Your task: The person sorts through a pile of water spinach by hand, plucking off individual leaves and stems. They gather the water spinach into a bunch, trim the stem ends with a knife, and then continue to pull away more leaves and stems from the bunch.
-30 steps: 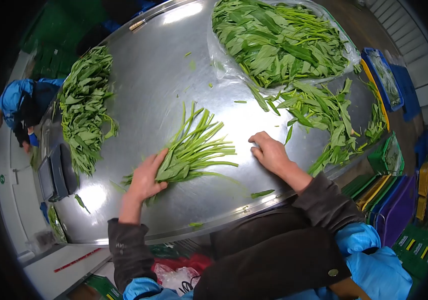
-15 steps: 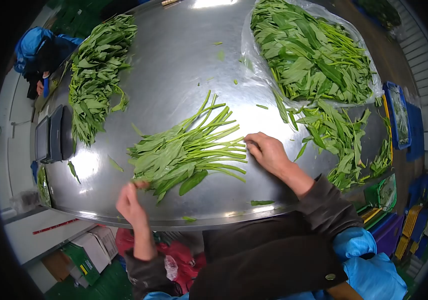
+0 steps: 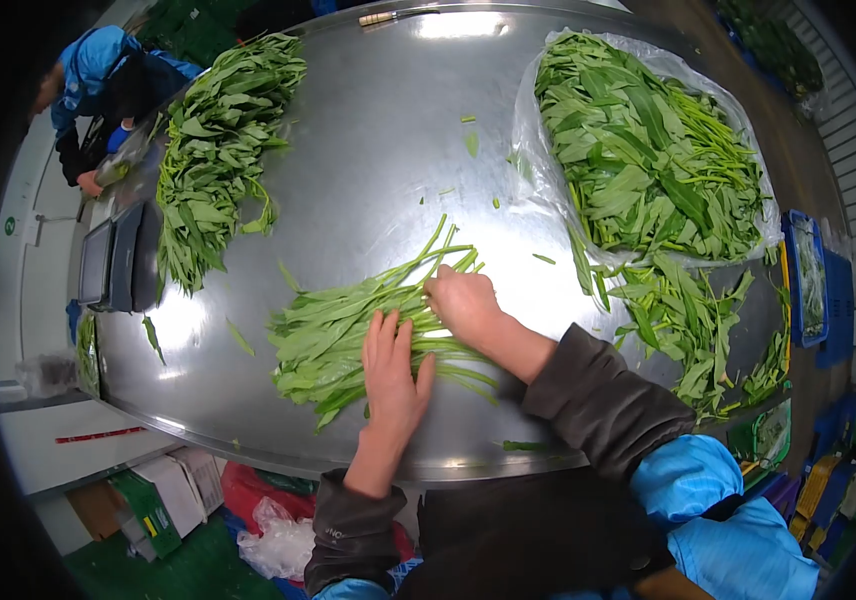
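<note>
A loose bunch of water spinach (image 3: pixel 333 345) lies on the steel table in front of me, its leaves to the left and its stems fanned to the right. My left hand (image 3: pixel 393 375) rests on the bunch from above, fingers stretched out over the stems. Just right of it, my right hand (image 3: pixel 468 308) has its fingers curled in around some stems near their cut ends. Its fingertips are partly hidden behind the hand.
A clear plastic bag (image 3: pixel 528 130) full of greens lies at the back right, with loose stalks (image 3: pixel 683 320) below it. Another leafy pile (image 3: pixel 213 150) stretches along the left, near a dark scale (image 3: pixel 113 258). A knife (image 3: pixel 378 18) lies at the far edge. A co-worker (image 3: pixel 98 75) stands back left.
My left hand has moved right and up from beside the leaves onto the bunch. My right hand has shifted left from the stem ends and closed on stems. The view has tilted slightly.
</note>
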Available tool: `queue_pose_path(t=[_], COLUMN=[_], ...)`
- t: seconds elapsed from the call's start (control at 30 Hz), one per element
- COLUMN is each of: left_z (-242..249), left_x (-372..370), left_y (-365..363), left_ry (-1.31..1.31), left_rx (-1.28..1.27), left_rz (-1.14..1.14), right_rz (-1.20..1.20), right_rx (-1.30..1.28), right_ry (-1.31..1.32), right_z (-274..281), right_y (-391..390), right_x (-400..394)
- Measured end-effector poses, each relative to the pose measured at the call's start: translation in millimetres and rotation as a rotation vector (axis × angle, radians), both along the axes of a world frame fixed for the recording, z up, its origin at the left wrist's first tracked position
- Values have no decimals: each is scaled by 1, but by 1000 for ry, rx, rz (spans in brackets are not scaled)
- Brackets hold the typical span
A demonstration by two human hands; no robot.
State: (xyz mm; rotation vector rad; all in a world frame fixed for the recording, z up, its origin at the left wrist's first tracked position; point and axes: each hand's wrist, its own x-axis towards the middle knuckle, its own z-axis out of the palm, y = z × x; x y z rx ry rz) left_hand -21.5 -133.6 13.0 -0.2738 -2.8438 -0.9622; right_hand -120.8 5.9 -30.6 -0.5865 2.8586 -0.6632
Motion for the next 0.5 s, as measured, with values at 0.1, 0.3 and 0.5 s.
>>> queue_pose_path(t=[0.1,0.3,0.5], left_z=[-17,-29,-31], left_x=[-8,-6,-7], left_y=[-1,0,1], left_ry=[5,-45,-64], left_rx=[-189,-166,-131], left_rz=[1,48,61], right_rz=[0,76,104], right_rx=[-44,-200,-313], right_ry=[70,98,76], right_z=[-6,-17,-12], right_y=[-1,5,18], right_x=[1,-8,-9])
